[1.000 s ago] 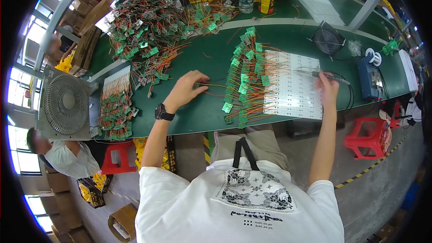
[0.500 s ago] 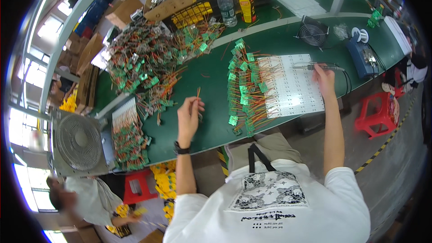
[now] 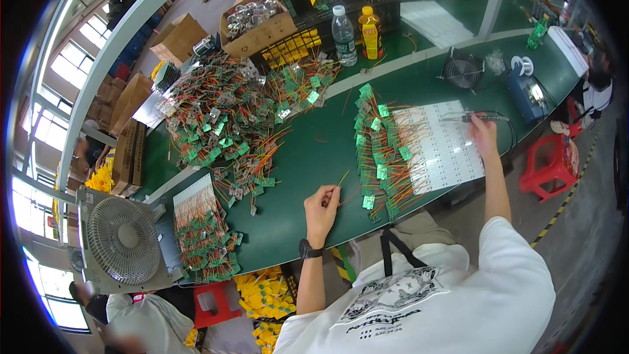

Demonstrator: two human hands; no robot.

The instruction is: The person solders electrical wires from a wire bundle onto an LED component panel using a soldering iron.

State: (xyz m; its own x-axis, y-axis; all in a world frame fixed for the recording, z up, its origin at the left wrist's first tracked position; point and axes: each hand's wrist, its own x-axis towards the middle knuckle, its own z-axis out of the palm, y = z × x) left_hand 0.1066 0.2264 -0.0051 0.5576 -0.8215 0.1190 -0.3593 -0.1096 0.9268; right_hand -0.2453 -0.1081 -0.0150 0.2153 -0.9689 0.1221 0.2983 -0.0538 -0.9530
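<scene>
My left hand (image 3: 320, 212), wearing a dark wristwatch, is closed over the green tabletop. Its fingertips pinch thin orange-yellow wires (image 3: 343, 177); whatever is on their other end is hidden in the palm. My right hand (image 3: 483, 136) grips a soldering iron (image 3: 466, 117) whose tip points left, above a white panel (image 3: 449, 157). Along the panel's left side lie rows of small green circuit boards (image 3: 381, 172), their orange and red wires reaching onto its left part. The right-hand part of the panel carries no wires.
A large heap of wired green boards (image 3: 216, 111) covers the table's left side, with another wired panel (image 3: 196, 187) and a fan (image 3: 123, 239) beyond it. Two bottles (image 3: 370, 33) stand at the back. A blue soldering station (image 3: 527, 95) and small black fan (image 3: 462, 69) sit at the right.
My left hand has moved right and nearer to me, toward the green boards, still pinching the wires. My right hand keeps the iron over the panel. The whole view has shifted slightly.
</scene>
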